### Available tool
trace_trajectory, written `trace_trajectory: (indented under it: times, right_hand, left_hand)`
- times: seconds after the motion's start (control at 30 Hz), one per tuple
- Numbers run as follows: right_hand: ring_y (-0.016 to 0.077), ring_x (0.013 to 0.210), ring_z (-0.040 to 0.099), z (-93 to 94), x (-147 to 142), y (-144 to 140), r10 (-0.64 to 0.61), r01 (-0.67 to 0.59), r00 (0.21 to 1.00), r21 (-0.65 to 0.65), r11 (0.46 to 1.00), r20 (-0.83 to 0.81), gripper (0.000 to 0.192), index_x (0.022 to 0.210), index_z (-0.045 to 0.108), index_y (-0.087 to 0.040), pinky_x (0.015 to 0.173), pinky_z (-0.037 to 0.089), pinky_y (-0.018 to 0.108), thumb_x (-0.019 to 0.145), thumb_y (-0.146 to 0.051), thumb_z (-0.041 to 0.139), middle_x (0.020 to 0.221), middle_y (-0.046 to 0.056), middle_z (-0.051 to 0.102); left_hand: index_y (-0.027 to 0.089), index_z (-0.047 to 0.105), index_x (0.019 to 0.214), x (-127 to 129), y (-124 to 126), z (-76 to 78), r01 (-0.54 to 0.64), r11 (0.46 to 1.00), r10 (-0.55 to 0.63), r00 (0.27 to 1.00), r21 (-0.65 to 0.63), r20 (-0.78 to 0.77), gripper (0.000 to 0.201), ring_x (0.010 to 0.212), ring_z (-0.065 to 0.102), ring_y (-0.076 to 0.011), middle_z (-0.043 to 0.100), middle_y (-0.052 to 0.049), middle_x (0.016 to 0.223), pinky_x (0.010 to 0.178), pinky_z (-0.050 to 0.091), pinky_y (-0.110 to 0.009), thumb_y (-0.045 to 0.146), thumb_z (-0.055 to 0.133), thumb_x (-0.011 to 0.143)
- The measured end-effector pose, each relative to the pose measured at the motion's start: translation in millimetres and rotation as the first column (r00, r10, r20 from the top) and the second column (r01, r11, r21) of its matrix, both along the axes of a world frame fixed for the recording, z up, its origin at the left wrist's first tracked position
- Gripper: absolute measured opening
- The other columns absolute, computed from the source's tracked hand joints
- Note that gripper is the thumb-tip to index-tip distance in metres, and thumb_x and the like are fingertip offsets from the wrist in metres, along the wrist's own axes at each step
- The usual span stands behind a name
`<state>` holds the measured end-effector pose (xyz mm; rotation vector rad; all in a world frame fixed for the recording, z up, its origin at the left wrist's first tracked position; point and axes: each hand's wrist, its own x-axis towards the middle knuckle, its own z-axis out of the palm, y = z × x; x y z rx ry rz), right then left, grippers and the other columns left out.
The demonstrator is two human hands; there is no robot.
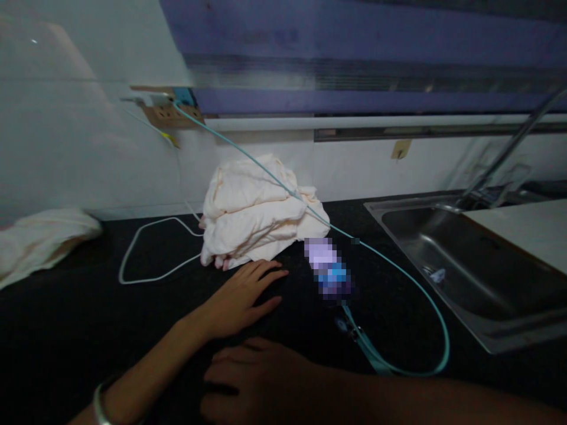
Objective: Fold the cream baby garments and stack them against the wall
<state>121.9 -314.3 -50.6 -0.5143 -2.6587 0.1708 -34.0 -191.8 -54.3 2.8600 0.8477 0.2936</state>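
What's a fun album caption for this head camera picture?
Left hand and right hand near bundled pale cloth on a black counter with a sink.

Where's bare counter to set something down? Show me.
The counter left of the left forearm, below the white cord, looks bare; so does a smaller patch between phone and teal cord. Crowded: folded cloth, left hand, right hand close together.

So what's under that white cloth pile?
A white cable runs to the cloth pile; pinkish bits show at its lower-left edge. Anything else underneath is covered.
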Motion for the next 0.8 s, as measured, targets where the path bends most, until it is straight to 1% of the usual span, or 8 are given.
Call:
trace_trajectory:
  times: [0.1, 0.23, 0.33, 0.4, 0.5, 0.6, 0.7, 0.8]
  right_hand:
    - [0.0200, 0.129, 0.050, 1.1, 1.5, 1.7, 0.035, -0.036, 0.999, 0.024, 0.999, 0.036, 0.029, 0.122, 0.059, -0.017, 0.107, 0.042, 0.035, 0.105, -0.038, 0.047, 0.138, 0.006, 0.059]
    - [0.0192, 0.127, 0.052, 3.6, 4.2, 4.1, 0.055, -0.056, 0.995, 0.004, 0.998, 0.081, 0.034, 0.121, 0.059, -0.018, 0.104, 0.044, 0.034, 0.108, -0.040, 0.037, 0.136, 0.005, 0.060]
    - [0.0200, 0.127, 0.053, 5.4, 4.2, 5.7, 0.064, -0.063, 0.995, -0.015, 0.998, 0.081, 0.034, 0.122, 0.060, -0.018, 0.102, 0.046, 0.035, 0.108, -0.040, 0.038, 0.135, 0.005, 0.060]
    - [0.0205, 0.128, 0.053, 5.1, 3.2, 6.8, 0.077, -0.075, 0.994, -0.028, 0.997, 0.083, 0.034, 0.121, 0.060, -0.017, 0.101, 0.046, 0.036, 0.107, -0.041, 0.040, 0.135, 0.006, 0.060]
    - [0.0217, 0.128, 0.053, 3.8, 2.1, 7.3, 0.091, -0.088, 0.992, -0.039, 0.995, 0.090, 0.042, 0.123, 0.058, -0.016, 0.103, 0.046, 0.036, 0.105, -0.051, 0.044, 0.134, 0.007, 0.061]
    - [0.0224, 0.133, 0.049, 4.8, 3.3, 5.7, 0.079, -0.077, 0.994, -0.032, 0.997, 0.076, 0.052, 0.134, 0.053, -0.015, 0.112, 0.041, 0.038, 0.103, -0.056, 0.048, 0.140, 0.007, 0.057]
    - [0.0229, 0.141, 0.041, 7.7, 5.4, 3.4, 0.067, -0.065, 0.995, -0.029, 0.997, 0.072, 0.050, 0.139, 0.051, -0.018, 0.120, 0.032, 0.042, 0.104, -0.053, 0.048, 0.148, 0.006, 0.052]
    - [0.0221, 0.140, 0.042, 9.5, 6.2, 2.6, 0.070, -0.067, 0.994, -0.043, 0.997, 0.083, 0.047, 0.137, 0.053, -0.018, 0.120, 0.033, 0.040, 0.105, -0.052, 0.044, 0.148, 0.005, 0.052]
  left_hand:
    - [0.034, 0.046, 0.151, -1.4, 0.2, -0.1, 0.002, 1.000, -0.002, 1.000, -0.010, -0.018, 0.051, 0.144, 0.043, -0.0264, 0.045, -0.004, 0.159, 0.120, 0.038, -0.048, 0.048, 0.050, 0.102]
    - [0.036, 0.039, 0.155, -3.2, 0.0, 0.6, 0.041, 0.998, -0.043, 0.998, -0.043, -0.039, 0.055, 0.148, 0.038, -0.0259, 0.042, 0.000, 0.162, 0.123, 0.031, -0.049, 0.048, 0.050, 0.102]
    - [0.041, 0.041, 0.154, -2.8, -0.3, 2.8, 0.055, 0.996, -0.059, 0.997, -0.068, -0.052, 0.056, 0.147, 0.039, -0.0255, 0.043, 0.002, 0.162, 0.122, 0.033, -0.049, 0.051, 0.053, 0.101]
    - [0.041, 0.044, 0.152, -1.9, -0.5, 4.2, 0.048, 0.996, -0.051, 0.998, -0.069, -0.048, 0.054, 0.146, 0.041, -0.0252, 0.044, 0.002, 0.161, 0.121, 0.035, -0.048, 0.051, 0.053, 0.100]
    - [0.040, 0.047, 0.150, -0.6, -0.6, 5.6, 0.041, 0.996, -0.043, 0.999, -0.075, -0.030, 0.052, 0.144, 0.043, -0.0254, 0.046, 0.002, 0.159, 0.119, 0.037, -0.047, 0.051, 0.055, 0.099]
    - [0.041, 0.049, 0.148, 0.2, -0.3, 5.5, 0.039, 0.996, -0.041, 0.999, -0.084, -0.016, 0.051, 0.142, 0.045, -0.0254, 0.048, 0.002, 0.158, 0.118, 0.038, -0.047, 0.049, 0.057, 0.099]
    - [0.041, 0.049, 0.148, 0.5, 0.5, 4.2, 0.039, 0.996, -0.040, 0.999, -0.085, -0.009, 0.050, 0.143, 0.044, -0.0251, 0.047, 0.002, 0.158, 0.119, 0.037, -0.047, 0.049, 0.057, 0.099]
    - [0.041, 0.050, 0.148, 0.4, 1.3, 3.1, 0.047, 0.995, -0.048, 0.999, -0.083, -0.007, 0.049, 0.143, 0.043, -0.0252, 0.047, 0.002, 0.158, 0.119, 0.037, -0.047, 0.049, 0.056, 0.099]
